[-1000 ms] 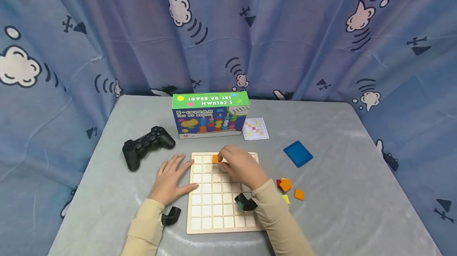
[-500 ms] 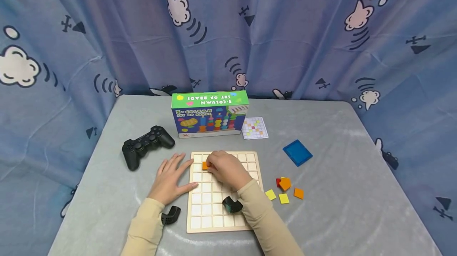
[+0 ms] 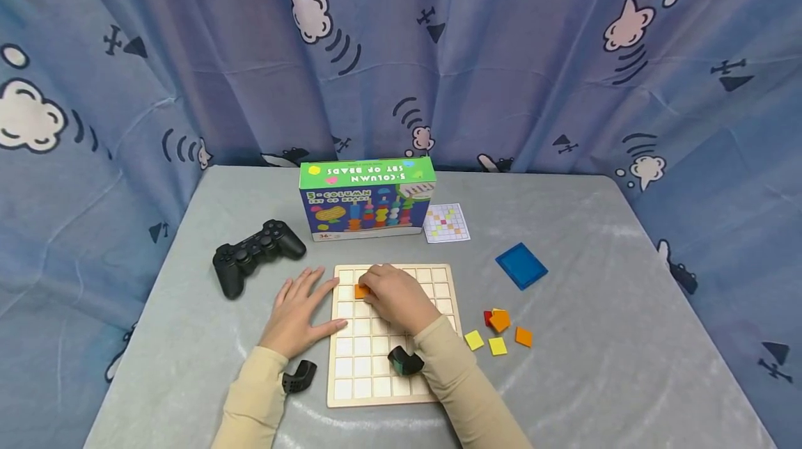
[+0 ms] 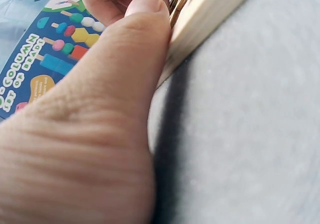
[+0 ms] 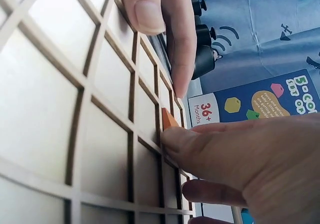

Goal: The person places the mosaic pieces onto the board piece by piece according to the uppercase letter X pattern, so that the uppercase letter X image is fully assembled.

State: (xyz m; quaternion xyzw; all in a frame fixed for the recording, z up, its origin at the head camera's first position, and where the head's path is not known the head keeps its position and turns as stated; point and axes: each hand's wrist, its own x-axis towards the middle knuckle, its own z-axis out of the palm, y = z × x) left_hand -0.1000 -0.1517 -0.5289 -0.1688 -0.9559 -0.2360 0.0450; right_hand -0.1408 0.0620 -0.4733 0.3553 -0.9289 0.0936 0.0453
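Observation:
A wooden grid board (image 3: pixel 344 404) lies on the table. Over its upper left part, my right hand (image 3: pixel 397 298) pinches an orange square tile (image 3: pixel 360 292) at a cell of the second column, second row. In the right wrist view the thumb covers part of the orange tile (image 5: pixel 169 119), which is tilted against the grid; whether it sits in the cell cannot be told. My left hand (image 3: pixel 296 317) lies spread with straight fingers at the board's left edge, its fingertips and thumb touching the frame.
Right of the board lie yellow tiles (image 3: pixel 498 346), an orange tile (image 3: pixel 523 337) and a small pile (image 3: pixel 499 321) with orange and red pieces. A blue tray (image 3: pixel 522 266), a patterned card (image 3: pixel 447 223), a bead-set box (image 3: pixel 368 209) and a black game controller (image 3: pixel 258 254) stand around.
My right hand has moved left and toward me with the orange tile, from the top row to the second row, then nearly stopped. The left hand has stayed in place.

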